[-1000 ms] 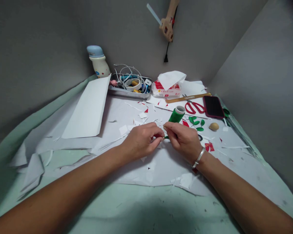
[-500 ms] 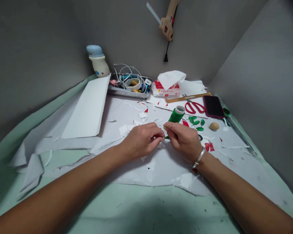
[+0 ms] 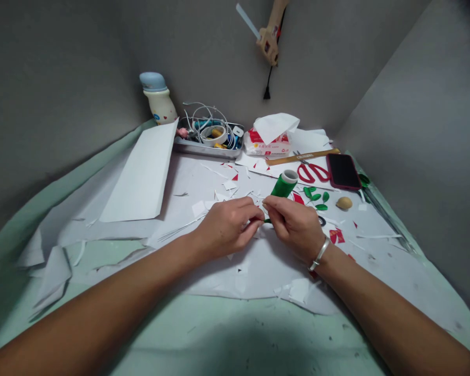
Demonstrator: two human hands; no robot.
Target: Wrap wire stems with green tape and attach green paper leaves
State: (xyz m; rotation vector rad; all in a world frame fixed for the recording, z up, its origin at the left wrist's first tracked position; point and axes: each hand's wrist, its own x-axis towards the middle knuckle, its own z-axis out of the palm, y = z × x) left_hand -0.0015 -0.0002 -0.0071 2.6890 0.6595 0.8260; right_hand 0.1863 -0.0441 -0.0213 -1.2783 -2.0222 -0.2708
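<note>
My left hand [image 3: 231, 222] is closed in a pinch, thumb against forefinger. A thin green piece [image 3: 267, 221] sticks out from its fingertips toward the right; it looks like a small leaf, but most of it is hidden. My right hand [image 3: 297, 224], with a silver bangle at the wrist, is curled close beside it, its thumb and forefinger pressed together. From behind its fingers rises a tilted spool of green thread [image 3: 284, 185], white core showing on top; the lower end is out of sight. Several green leaves [image 3: 315, 197] lie beyond the right hand.
Red-handled scissors [image 3: 313, 172], a phone [image 3: 342, 171], a wooden ruler [image 3: 303, 157] and a tan ball [image 3: 343, 203] lie at right. Behind stand a tissue pack [image 3: 267, 145], a metal tray [image 3: 209, 151] and a bottle [image 3: 159, 102]. Paper scraps litter the sheet; thin wires [image 3: 182, 228] lie left.
Almost nothing differs. Both hands keep their pinched pose over the same spot, and the spool remains at the same tilt.
</note>
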